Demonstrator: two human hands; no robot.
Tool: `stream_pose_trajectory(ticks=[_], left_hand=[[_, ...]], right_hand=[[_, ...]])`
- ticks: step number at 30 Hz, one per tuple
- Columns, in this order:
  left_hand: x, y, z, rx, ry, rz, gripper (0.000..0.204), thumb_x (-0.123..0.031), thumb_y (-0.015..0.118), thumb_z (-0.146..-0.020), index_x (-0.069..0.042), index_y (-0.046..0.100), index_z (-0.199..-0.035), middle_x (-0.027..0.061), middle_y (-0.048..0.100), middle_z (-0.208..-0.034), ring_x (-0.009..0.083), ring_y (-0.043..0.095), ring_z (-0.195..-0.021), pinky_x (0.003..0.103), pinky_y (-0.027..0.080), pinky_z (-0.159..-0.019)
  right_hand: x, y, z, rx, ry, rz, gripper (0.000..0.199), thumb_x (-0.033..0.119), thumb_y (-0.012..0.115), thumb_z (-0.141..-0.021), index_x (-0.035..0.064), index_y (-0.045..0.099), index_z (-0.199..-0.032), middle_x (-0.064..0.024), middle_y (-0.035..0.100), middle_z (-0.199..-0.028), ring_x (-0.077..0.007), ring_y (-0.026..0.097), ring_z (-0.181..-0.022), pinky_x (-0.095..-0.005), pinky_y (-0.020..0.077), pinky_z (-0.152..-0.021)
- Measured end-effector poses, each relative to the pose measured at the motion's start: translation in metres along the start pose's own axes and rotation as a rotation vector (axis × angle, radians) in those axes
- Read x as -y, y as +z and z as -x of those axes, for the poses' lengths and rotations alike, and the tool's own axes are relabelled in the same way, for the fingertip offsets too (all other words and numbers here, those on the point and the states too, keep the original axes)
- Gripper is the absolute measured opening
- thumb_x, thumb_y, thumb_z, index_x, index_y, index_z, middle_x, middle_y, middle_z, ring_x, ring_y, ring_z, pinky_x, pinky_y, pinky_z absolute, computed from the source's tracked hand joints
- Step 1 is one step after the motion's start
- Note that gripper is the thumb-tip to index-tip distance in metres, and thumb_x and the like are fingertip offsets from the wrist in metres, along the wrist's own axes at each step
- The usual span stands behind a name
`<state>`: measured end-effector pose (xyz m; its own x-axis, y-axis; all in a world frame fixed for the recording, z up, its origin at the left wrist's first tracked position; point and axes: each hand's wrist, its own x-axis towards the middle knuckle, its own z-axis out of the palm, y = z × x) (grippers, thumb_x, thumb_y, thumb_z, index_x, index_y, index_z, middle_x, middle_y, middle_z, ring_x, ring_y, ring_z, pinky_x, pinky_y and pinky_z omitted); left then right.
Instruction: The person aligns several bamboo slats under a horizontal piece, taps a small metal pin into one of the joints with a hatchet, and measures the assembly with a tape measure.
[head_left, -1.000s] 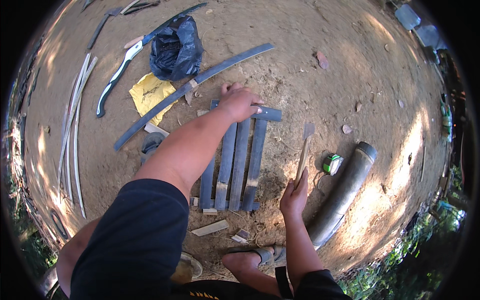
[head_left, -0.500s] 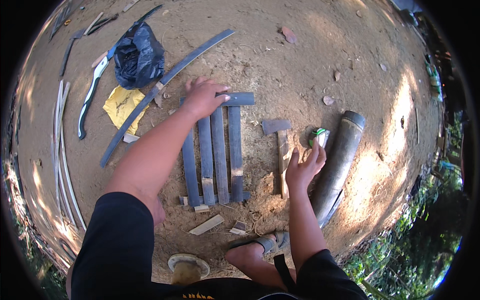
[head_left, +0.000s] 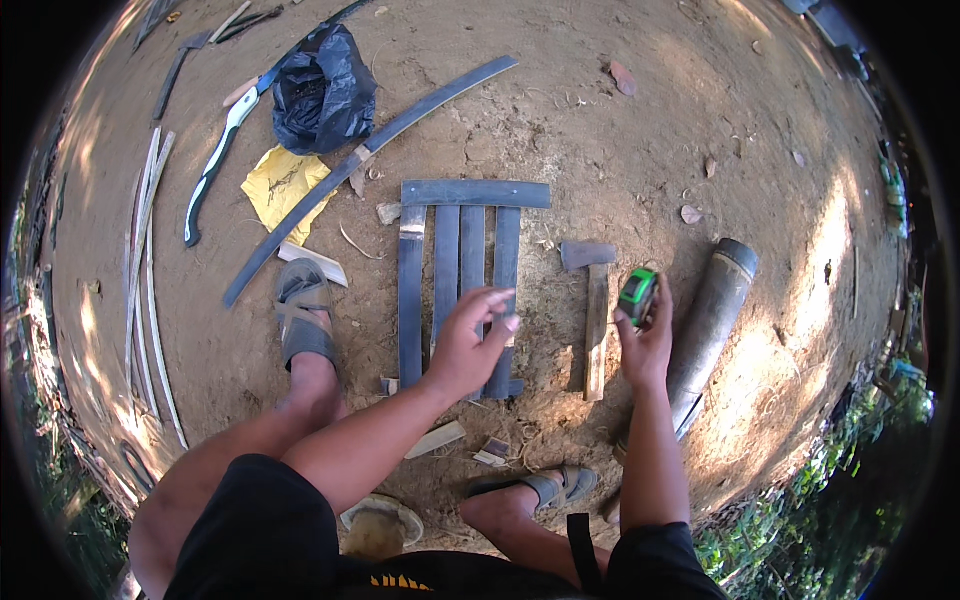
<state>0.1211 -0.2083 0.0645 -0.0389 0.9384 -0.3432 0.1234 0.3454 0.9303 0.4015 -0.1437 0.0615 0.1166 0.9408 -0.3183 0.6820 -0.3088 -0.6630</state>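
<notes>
In my right hand (head_left: 648, 345) is a green and black tape measure (head_left: 637, 290), gripped between thumb and fingers, lifted off the ground. My left hand (head_left: 470, 345) hangs open over the lower half of several dark bamboo slats (head_left: 410, 280), fingers apart and holding nothing. The slats lie side by side, lengthwise from me. Across their far ends lies a dark crosspiece (head_left: 475, 194), with a small light spot near each end. A second crosspiece (head_left: 389, 386) lies under their near ends, partly hidden by my arm. A hatchet (head_left: 596, 330) with a wooden handle rests between the slats and the tape measure.
A thick dark bamboo pole (head_left: 708, 325) lies at the right. Beyond the slats to the left are a long curved strip (head_left: 320, 190), a black plastic bag (head_left: 310, 100), yellow paper (head_left: 278, 195) and a hand saw (head_left: 215, 165). Thin pale strips (head_left: 146, 250) lie far left.
My right hand has picked the tape measure up off the ground. My left hand has let go of the far crosspiece and come back toward me. The view has shifted a little.
</notes>
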Motion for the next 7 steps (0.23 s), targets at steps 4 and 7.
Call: stream_pose_trajectory(ticks=[4, 7], left_hand=[[0.014, 0.034, 0.012, 0.238, -0.404, 0.501, 0.06, -0.022, 0.064, -0.108, -0.005, 0.04, -0.161, 0.0149, 0.055, -0.149, 0.0214, 0.055, -0.134, 0.037, 0.047, -0.113], [0.018, 0.028, 0.02, 0.263, -0.414, 0.598, 0.069, -0.027, 0.062, -0.109, -0.006, 0.03, -0.166, 0.0158, 0.049, -0.157, 0.0252, 0.05, -0.141, 0.039, 0.039, -0.12]], right_hand=[[0.053, 0.013, 0.055, 0.551, -0.191, -0.039, 0.1, 0.015, 0.087, -0.084, 0.0033, 0.028, -0.163, -0.0288, 0.051, -0.149, -0.0397, 0.055, -0.139, -0.0449, 0.0484, -0.114], [0.052, 0.034, 0.067, 0.563, -0.28, 0.0, 0.102, 0.018, 0.088, -0.084, 0.0042, 0.025, -0.164, -0.0259, 0.049, -0.153, -0.0434, 0.054, -0.139, -0.0451, 0.046, -0.117]])
